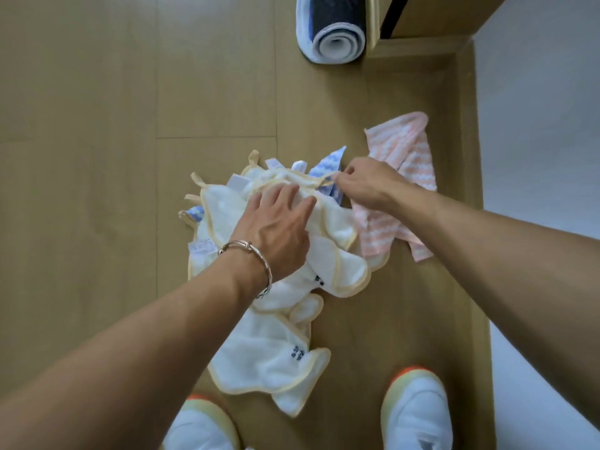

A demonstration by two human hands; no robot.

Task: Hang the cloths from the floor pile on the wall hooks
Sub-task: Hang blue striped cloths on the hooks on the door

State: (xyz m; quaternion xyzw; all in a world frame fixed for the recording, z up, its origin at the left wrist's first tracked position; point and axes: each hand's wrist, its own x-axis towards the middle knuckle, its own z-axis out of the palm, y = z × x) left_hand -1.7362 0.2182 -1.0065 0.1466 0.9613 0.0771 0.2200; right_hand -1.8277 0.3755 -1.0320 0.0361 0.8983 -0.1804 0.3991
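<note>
A pile of cloths lies on the wooden floor in front of my feet. Most are white cloths with yellow trim (269, 358), each with a small hanging loop. A blue-and-white striped cloth (328, 167) pokes out at the far side, and a pink-and-white striped cloth (406, 164) lies at the right. My left hand (276, 228), with a bracelet on the wrist, presses flat on the top white cloth with its fingers spread. My right hand (367, 183) pinches the yellow loop (324, 182) of the top white cloth. No wall hooks are in view.
A rolled-up mat (337, 27) lies on the floor at the far side, next to a wooden threshold (418, 43). A white wall (539, 125) runs along the right behind a wooden skirting board. My two white shoes (418, 414) stand at the near edge of the pile.
</note>
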